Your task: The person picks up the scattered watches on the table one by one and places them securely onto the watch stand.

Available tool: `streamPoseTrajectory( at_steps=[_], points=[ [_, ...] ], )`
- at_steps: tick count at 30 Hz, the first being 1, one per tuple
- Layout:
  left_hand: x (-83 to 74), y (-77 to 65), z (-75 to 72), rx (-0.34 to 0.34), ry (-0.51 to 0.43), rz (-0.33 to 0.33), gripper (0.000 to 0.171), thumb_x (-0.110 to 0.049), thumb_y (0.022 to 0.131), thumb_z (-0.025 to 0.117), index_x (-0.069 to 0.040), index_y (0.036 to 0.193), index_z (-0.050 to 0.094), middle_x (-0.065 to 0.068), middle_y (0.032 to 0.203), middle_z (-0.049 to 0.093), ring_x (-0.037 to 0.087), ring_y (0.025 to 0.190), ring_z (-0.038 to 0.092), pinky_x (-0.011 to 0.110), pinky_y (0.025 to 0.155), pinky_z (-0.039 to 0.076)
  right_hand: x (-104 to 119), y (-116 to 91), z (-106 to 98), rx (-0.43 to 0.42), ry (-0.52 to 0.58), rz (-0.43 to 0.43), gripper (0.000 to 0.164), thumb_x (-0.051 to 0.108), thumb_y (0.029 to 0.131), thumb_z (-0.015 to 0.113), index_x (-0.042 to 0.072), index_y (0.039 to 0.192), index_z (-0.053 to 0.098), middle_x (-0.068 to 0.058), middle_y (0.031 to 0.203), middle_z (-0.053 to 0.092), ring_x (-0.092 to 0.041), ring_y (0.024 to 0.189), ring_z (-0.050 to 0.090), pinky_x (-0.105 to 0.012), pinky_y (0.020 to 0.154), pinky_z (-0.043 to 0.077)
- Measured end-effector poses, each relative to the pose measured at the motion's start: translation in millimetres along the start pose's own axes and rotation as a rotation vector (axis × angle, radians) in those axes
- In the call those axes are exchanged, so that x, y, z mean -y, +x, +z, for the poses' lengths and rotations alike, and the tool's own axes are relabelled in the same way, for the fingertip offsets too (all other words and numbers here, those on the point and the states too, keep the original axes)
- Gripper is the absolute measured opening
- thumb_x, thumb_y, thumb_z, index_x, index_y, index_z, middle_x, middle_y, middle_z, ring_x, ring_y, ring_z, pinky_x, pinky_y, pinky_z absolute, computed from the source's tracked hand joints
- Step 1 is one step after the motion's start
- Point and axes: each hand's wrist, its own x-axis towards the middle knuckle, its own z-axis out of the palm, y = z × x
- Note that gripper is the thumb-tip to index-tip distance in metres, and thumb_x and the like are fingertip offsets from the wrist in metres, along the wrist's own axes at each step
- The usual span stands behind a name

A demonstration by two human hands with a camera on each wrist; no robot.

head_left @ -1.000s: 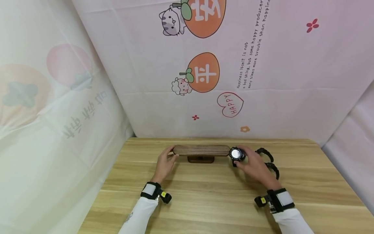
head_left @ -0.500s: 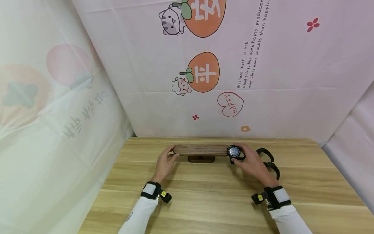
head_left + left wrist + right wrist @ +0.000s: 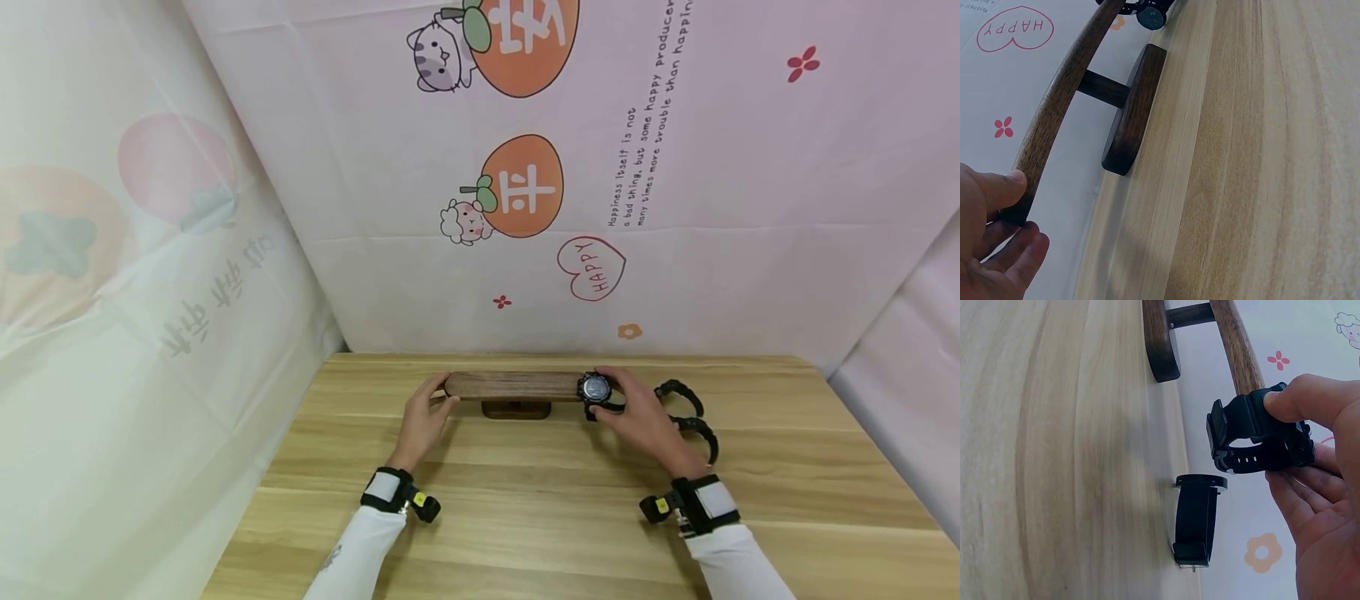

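Observation:
A dark wooden T-shaped watch stand [image 3: 516, 386] stands near the back of the table, its bar level above a short base [image 3: 1138, 112]. My left hand [image 3: 422, 421] grips the bar's left end, with the thumb [image 3: 1007, 189] on one side and fingers on the other. At the opposite end, my right hand [image 3: 641, 421] pinches a black watch [image 3: 595, 388] between thumb and fingers. In the right wrist view, the buckled strap [image 3: 1247, 419] of this watch overlaps the bar's end, and the bar's tip is hidden behind it.
Two more black watches lie right of my right hand, one farther back [image 3: 681, 392] and one nearer [image 3: 701, 435]. A printed white cloth [image 3: 420, 283] hangs behind the wooden table [image 3: 540, 508], with another cloth [image 3: 247, 358] along the left.
My right hand has moved left with the watch, which now covers more of the bar's right end. The left hand and the stand have stayed in place.

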Motion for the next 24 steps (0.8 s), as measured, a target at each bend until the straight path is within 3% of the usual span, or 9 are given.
streamPoseTrajectory(
  at_steps=[24],
  points=[
    [-0.2,0.3,1.1,-0.013,-0.004,0.005,0.055,-0.014,0.104,0.069,-0.006,0.156,0.052,0.020,0.159,0.052,0.040,0.139,0.059,0.048,0.111,0.057,2.5,1.6,7.1,0.003,0.029,0.007,0.071,0.015,0.096,0.081,0.005,0.158,0.047,-0.026,0.158,0.050,-0.050,0.144,0.049,-0.069,0.114,0.046]
  ],
)
